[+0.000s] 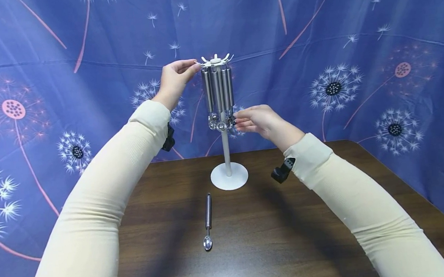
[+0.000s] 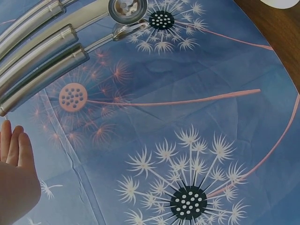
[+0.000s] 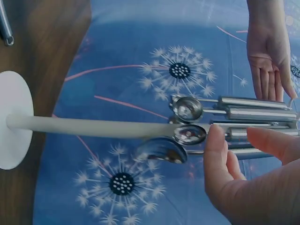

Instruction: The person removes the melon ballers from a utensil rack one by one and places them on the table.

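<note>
A white utensil stand (image 1: 226, 149) rises from the table with several steel utensils (image 1: 218, 85) hanging from its top hooks, their small scoop ends down. At the left of the crown, my left hand (image 1: 176, 80) pinches a hook between thumb and fingers. My right hand (image 1: 260, 120) is at the lower right, its fingertips right at the scoop ends. In the right wrist view, the thumb and fingers of the right hand (image 3: 255, 183) lie loosely apart beside a small oval scoop (image 3: 190, 135) and the handles. The left wrist view shows fingertips just below a handle end (image 2: 14, 101).
A loose metal scoop (image 1: 207, 224) lies on the brown wooden table (image 1: 259, 246), in front of the stand's round white base (image 1: 230, 182). Behind the table hangs a blue dandelion-print cloth (image 1: 271, 76). Black wrist cameras (image 1: 283, 170) sit under both sleeves.
</note>
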The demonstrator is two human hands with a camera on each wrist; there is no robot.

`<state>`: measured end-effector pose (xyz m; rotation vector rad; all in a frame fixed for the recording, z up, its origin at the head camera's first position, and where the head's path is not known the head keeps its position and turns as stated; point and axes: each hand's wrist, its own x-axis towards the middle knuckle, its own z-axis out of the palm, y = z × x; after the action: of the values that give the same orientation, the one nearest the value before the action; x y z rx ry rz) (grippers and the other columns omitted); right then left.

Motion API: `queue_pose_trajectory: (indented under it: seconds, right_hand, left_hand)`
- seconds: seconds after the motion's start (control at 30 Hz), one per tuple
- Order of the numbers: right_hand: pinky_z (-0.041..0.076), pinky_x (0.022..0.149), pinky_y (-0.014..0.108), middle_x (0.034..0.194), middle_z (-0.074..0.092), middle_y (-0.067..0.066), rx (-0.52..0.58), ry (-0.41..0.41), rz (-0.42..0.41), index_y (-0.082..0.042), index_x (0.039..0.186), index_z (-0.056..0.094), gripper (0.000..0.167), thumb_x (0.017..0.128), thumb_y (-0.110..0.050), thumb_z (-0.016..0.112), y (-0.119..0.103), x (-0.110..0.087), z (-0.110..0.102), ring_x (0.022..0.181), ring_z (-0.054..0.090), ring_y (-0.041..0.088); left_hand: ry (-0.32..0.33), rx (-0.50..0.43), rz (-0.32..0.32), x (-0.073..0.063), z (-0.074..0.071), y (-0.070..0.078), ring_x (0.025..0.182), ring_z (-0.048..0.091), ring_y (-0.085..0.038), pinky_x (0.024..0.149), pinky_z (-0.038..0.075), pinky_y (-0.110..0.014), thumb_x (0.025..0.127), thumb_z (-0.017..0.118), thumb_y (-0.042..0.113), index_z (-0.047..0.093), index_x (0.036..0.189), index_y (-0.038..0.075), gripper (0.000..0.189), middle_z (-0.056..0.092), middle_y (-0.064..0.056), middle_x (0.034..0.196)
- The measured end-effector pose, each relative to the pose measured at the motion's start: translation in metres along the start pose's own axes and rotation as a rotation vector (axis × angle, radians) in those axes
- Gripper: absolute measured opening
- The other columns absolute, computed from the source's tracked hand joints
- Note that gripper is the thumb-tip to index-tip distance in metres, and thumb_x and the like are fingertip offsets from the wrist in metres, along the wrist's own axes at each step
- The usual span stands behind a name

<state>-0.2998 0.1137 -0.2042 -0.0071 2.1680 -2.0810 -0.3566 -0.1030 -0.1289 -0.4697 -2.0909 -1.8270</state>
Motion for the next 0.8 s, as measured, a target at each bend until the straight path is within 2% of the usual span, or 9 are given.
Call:
queue_pose_trajectory:
  seconds: [0.17,0.3,0.43,0.5,0.63,0.8]
  right_hand:
    - [0.052,0.097,0.032,0.137,0.053,0.019,-0.005,0.029,-0.048,0.0,0.139,0.047,0.046,0.096,-0.012,0.06,-0.012,0.004,-0.002,0.118,0.06,0.028]
    - [0.049,0.101,0.032,0.141,0.052,0.014,0.006,0.083,-0.089,-0.002,0.138,0.05,0.044,0.096,-0.011,0.06,-0.022,0.011,-0.001,0.126,0.054,0.027]
    - [0.045,0.105,0.031,0.144,0.049,0.008,-0.037,0.12,-0.142,-0.009,0.14,0.05,0.044,0.097,-0.013,0.058,-0.026,0.022,0.001,0.129,0.051,0.023]
    - [0.044,0.106,0.031,0.144,0.048,0.008,-0.051,0.105,-0.174,-0.012,0.142,0.048,0.044,0.099,-0.013,0.056,-0.026,0.028,0.0,0.129,0.05,0.022]
    - [0.044,0.107,0.032,0.145,0.048,0.009,-0.016,0.014,-0.221,-0.014,0.146,0.043,0.046,0.1,-0.013,0.052,-0.024,0.041,-0.002,0.131,0.049,0.023]
    - [0.044,0.107,0.031,0.145,0.048,0.011,0.005,-0.053,-0.27,-0.009,0.146,0.042,0.046,0.101,-0.011,0.05,-0.019,0.052,-0.004,0.132,0.048,0.023]
  left_hand:
    - [0.006,-0.002,0.007,0.0,0.001,0.0,0.108,0.064,-0.014,0.095,0.049,-0.019,0.089,0.071,0.016,0.063,0.123,-0.001,0.039,0.066,-0.011,0.124]
    - [0.008,0.001,0.016,-0.001,0.001,0.001,0.108,0.064,-0.015,0.095,0.049,-0.019,0.089,0.071,0.016,0.063,0.124,-0.001,0.04,0.066,-0.012,0.124]
    - [0.005,0.015,0.015,-0.001,0.0,0.001,0.109,0.064,-0.015,0.096,0.048,-0.018,0.089,0.072,0.016,0.062,0.124,-0.002,0.041,0.066,-0.011,0.124]
    - [0.006,0.016,0.012,-0.001,0.0,0.001,0.109,0.064,-0.015,0.096,0.048,-0.018,0.088,0.072,0.016,0.062,0.124,-0.002,0.041,0.067,-0.011,0.124]
    - [0.016,0.017,0.018,-0.001,-0.001,0.001,0.109,0.064,-0.015,0.095,0.048,-0.018,0.088,0.072,0.016,0.063,0.123,-0.002,0.04,0.067,-0.011,0.123]
    - [0.016,0.034,0.027,0.0,0.0,0.0,0.11,0.064,-0.014,0.095,0.048,-0.018,0.089,0.072,0.017,0.063,0.123,-0.002,0.04,0.067,-0.011,0.124]
